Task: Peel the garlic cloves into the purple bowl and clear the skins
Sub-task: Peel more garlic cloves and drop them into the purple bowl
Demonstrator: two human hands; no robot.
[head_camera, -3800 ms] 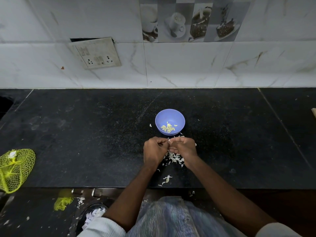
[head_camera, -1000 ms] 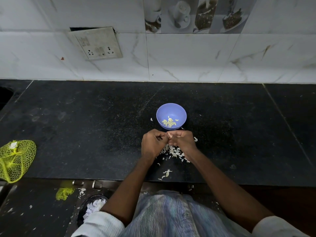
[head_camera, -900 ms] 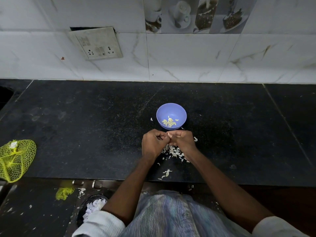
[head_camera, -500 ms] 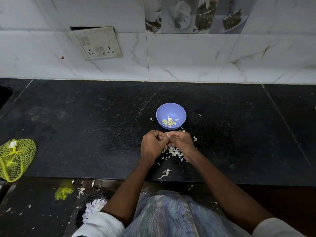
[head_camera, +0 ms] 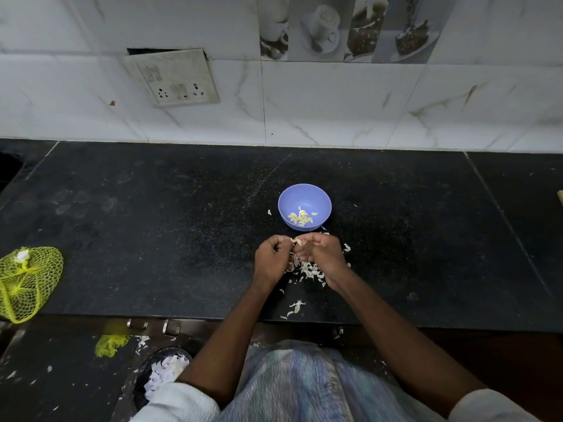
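Surroundings. Black stone counter [head_camera: 152, 239], speckled, running left to right below a white marbled tile wall [head_camera: 335, 102]. Switch and socket plate [head_camera: 172, 77] on the wall at upper left, hanging askew with a dark gap behind its top edge. Printed cup-and-dessert tile strip [head_camera: 344, 25] at top centre. Yellow mesh bag [head_camera: 26, 281] at the counter's left front edge, partly overhanging it. Bin [head_camera: 161, 373] on the floor below the counter, holding white scraps; a scrap of yellow mesh [head_camera: 111, 344] lies near it.

Purple bowl [head_camera: 304, 205]: upright on the counter, centre right, just beyond the hands. Peeled cloves [head_camera: 301, 220] lie heaped in its bottom, pointing various ways.

Skins [head_camera: 307, 271]: loose white pile on the counter under and just behind the hands, partly hidden by the right hand; stray flakes nearer the front edge [head_camera: 295, 307] and beside the bowl.

Left hand [head_camera: 271, 260]: fingers curled, tips meeting those of the right hand. Right hand [head_camera: 323, 254]: fingers curled likewise. Both pinch one small pale garlic clove [head_camera: 296, 241], held above the skin pile, just in front of the bowl's near rim. Only a sliver of the clove shows between the fingertips; its long axis and pointing direction cannot be told.

Nothing stands between the hands and the bowl.
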